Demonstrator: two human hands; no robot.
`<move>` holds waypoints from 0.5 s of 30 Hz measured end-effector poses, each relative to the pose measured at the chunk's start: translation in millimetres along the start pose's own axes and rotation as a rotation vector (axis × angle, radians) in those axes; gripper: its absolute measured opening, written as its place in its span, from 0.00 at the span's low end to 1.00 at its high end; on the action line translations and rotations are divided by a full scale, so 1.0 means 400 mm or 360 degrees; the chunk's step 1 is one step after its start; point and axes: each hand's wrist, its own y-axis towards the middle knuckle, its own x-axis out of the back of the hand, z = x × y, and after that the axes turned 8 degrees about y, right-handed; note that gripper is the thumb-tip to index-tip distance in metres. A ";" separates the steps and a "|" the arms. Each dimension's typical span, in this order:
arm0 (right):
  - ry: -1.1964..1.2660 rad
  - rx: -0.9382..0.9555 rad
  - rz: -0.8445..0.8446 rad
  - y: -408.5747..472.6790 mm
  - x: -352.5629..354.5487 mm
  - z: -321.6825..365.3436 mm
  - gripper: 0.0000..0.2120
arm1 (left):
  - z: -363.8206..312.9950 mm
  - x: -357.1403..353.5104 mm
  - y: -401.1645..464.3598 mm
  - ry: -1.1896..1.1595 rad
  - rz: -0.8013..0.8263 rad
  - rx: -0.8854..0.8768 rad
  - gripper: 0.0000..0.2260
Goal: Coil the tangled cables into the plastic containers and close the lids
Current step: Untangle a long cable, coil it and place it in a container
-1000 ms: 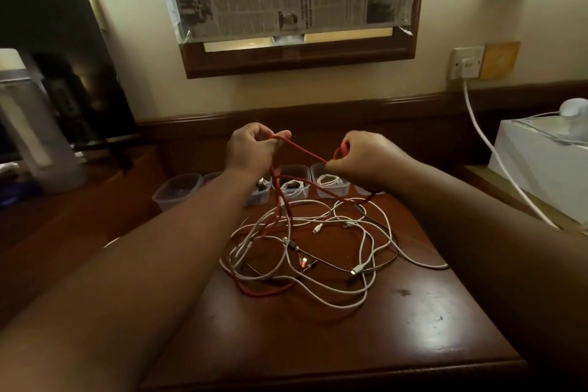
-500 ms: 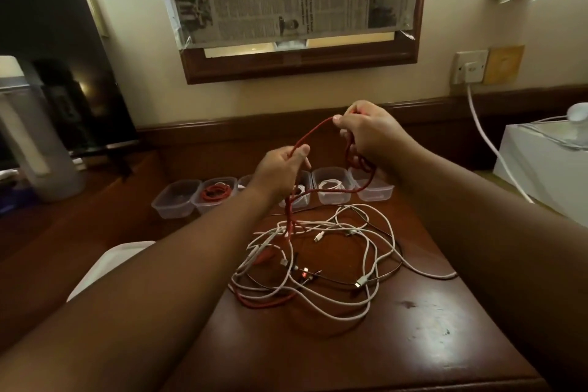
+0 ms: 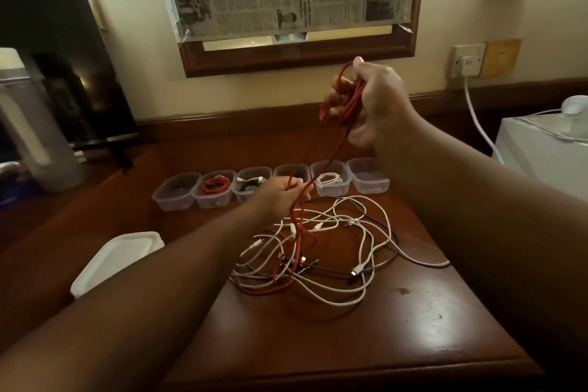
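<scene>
My right hand (image 3: pixel 375 105) is raised above the table, closed around several loops of a red cable (image 3: pixel 334 149). The cable runs down through my left hand (image 3: pixel 280 192), which pinches it just above a tangle of white, black and red cables (image 3: pixel 334 251) on the wooden table (image 3: pixel 397 328). A row of clear plastic containers (image 3: pixel 175 192) stands behind the tangle. One holds a coiled red cable (image 3: pixel 215 185), another a white cable (image 3: pixel 331 180), and two hold dark or mixed cables. The two end containers look empty.
A stack of white lids (image 3: pixel 117 258) lies at the left of the table. A white box (image 3: pixel 547 153) stands at the right, with a white cord (image 3: pixel 477 118) plugged into the wall socket (image 3: pixel 467 60). A grey jug (image 3: pixel 28 130) stands far left.
My right hand has risen with more red loops in it. My left hand has slid down the red cable toward the tangle. The view has shifted, showing the whole container row and the lids.
</scene>
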 end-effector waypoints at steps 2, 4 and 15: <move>-0.1016 0.0195 -0.0062 0.002 0.011 -0.012 0.10 | -0.004 0.022 0.006 0.0023 -0.0225 0.0038 0.09; -0.1920 0.0321 0.0027 0.000 0.031 -0.038 0.11 | -0.017 0.062 0.024 -0.0039 -0.0579 0.0067 0.09; -0.1781 0.0082 0.0276 -0.026 0.087 -0.145 0.09 | -0.136 0.113 0.027 -0.0767 -0.0829 0.0263 0.10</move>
